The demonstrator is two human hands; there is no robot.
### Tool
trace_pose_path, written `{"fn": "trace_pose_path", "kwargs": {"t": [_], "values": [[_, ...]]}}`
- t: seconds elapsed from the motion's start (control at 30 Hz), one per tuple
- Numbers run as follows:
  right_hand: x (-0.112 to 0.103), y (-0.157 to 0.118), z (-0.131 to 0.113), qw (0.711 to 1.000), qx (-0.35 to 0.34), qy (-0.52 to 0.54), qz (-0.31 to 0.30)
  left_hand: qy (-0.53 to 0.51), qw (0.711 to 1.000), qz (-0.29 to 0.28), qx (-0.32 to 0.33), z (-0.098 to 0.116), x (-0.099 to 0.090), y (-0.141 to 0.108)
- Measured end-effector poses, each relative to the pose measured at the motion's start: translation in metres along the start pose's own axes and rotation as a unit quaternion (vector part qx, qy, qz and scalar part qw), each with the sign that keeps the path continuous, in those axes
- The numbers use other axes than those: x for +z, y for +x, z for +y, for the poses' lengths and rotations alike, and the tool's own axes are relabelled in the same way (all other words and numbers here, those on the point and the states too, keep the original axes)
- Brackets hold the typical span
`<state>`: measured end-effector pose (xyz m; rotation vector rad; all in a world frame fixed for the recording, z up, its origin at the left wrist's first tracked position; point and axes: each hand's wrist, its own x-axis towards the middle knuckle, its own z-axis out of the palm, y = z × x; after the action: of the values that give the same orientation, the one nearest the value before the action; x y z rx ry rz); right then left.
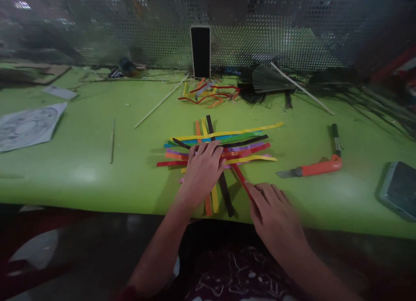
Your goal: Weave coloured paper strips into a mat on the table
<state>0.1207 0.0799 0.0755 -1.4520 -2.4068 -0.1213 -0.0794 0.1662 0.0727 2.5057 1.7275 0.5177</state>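
Observation:
Colourful strips cross one another in a woven patch on the green table. A yellow strip (240, 132) runs along the far side, and a black strip (225, 192) points toward the near edge. My left hand (206, 164) lies over the middle of the weave, its fingers bent and pressing on the strips. To the right, near the table's front edge, my right hand (269, 205) has its fingers closed on a red strip (239, 175) that slants up to the weave. The crossings under my left hand are hidden.
A red-handled knife (320, 166) and a grey box (401, 188) lie right. Behind are a propped phone (201, 52), loose strip scraps (211, 93), thin sticks (160, 102) and a dark brush (271, 79). A printed paper (29, 125) is at left.

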Motion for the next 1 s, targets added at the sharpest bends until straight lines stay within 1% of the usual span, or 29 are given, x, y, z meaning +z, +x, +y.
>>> {"fn": "trace_pose_path", "kwargs": {"t": [0.1,0.23,0.37,0.57,0.67,0.8,1.0], "values": [[0.001,0.001,0.000,1.000,-0.002,0.006,0.001,0.001,1.000,-0.005,-0.004,0.000,-0.001,0.001],[0.001,0.004,0.000,1.000,-0.018,-0.001,-0.017,-0.004,1.000,-0.018,-0.008,0.000,-0.001,0.002],[0.001,0.006,0.003,0.999,-0.024,0.027,-0.033,-0.009,1.000,-0.024,-0.008,-0.002,0.000,0.003],[0.001,0.009,0.016,0.997,-0.035,0.058,-0.036,-0.022,0.999,-0.029,-0.012,-0.003,-0.001,0.003],[0.003,0.009,0.023,0.997,-0.021,0.064,-0.035,-0.028,0.999,-0.030,-0.011,-0.003,-0.001,0.002],[0.008,0.008,0.026,0.996,0.006,0.088,-0.031,-0.035,0.999,-0.027,-0.010,-0.005,0.000,0.002],[0.010,0.008,0.024,0.996,0.007,0.090,-0.010,-0.038,0.999,-0.036,-0.016,-0.006,-0.001,0.001]]}}
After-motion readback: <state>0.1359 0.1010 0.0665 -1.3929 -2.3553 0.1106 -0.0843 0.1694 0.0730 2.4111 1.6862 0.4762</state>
